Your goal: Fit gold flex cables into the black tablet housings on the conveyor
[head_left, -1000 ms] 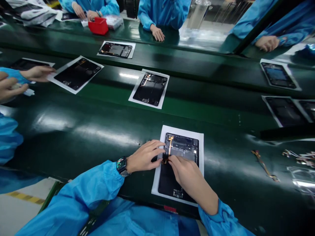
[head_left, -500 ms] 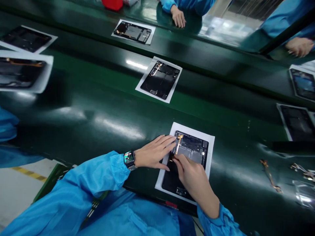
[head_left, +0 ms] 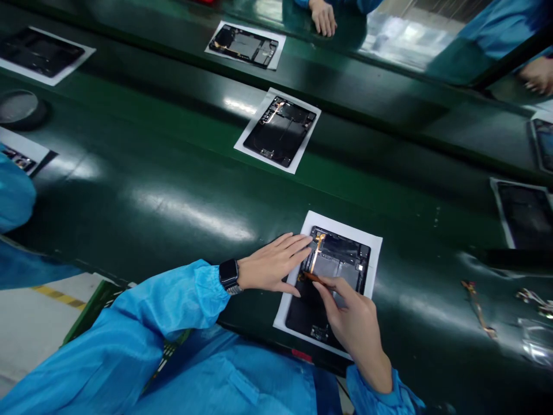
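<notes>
In front of me an opened tablet (head_left: pixel 305 311) lies on a white sheet (head_left: pixel 375 249), its inside facing up. An orange flex cable (head_left: pixel 317 253) runs down its upper left part. My left hand (head_left: pixel 272 264) rests flat with fingers stretched, fingertips at the tablet's left edge. My right hand (head_left: pixel 352 314) is over the tablet's middle, thumb and forefinger pinching a slim orange-brown strip (head_left: pixel 314 278). The strip's far end meets the left side of the tablet's inside; whether it is a cable or a tool I cannot tell.
Another opened tablet (head_left: pixel 280 132) lies ahead on the green belt. On my right are a loose flex cable (head_left: pixel 478 309), a clear plastic tray (head_left: pixel 536 340) and more tablets. A round dark dish (head_left: pixel 19 108) is at left. Across the line rests a co-worker's hand (head_left: pixel 323 18).
My right hand has drawn back slightly to the right, so the orange-brown strip now shows between its fingers. My left hand stays at the tablet's edge. At left, one tablet has gone from sight.
</notes>
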The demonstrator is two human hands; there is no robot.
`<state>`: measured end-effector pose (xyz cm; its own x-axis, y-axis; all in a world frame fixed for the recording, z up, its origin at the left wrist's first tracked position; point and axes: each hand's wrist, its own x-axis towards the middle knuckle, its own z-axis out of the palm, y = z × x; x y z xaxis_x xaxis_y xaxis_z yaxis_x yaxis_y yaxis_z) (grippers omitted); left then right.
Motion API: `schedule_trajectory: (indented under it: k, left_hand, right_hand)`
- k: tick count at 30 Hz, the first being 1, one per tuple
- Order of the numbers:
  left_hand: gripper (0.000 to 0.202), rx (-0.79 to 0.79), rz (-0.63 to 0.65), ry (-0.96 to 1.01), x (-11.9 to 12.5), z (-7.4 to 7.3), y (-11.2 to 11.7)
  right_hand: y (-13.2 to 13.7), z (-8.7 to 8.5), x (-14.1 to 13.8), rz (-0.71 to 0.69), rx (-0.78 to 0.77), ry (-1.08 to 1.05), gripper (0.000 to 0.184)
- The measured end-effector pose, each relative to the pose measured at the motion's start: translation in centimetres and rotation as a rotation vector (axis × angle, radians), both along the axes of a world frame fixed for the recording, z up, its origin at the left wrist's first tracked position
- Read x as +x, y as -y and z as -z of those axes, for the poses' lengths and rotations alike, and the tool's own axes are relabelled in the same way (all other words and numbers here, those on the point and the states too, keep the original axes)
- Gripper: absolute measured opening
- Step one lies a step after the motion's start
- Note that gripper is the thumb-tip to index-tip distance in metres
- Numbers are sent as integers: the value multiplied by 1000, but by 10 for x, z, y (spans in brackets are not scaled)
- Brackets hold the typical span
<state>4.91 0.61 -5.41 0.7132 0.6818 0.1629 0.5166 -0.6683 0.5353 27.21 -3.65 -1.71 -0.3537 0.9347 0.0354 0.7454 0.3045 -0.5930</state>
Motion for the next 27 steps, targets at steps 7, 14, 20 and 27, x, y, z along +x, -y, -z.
schedule_trajectory:
  k: [7, 14, 20, 27]
  left_hand:
    - [95, -10, 7, -20, 0, 0, -1]
    - [98, -26, 6, -24, 1, -2, -1]
    - [98, -26, 5, -31, 1, 1, 0]
    - [98, 5, 9, -75, 0, -3, 0]
  right_hand:
    - [-2, 4, -7, -54, 69, -11, 12]
    - [-7, 0, -11, -162, 128, 121, 13]
    - [-13, -6, -27, -210, 143, 268, 18]
    - [-13, -13, -14, -182, 161, 292, 22]
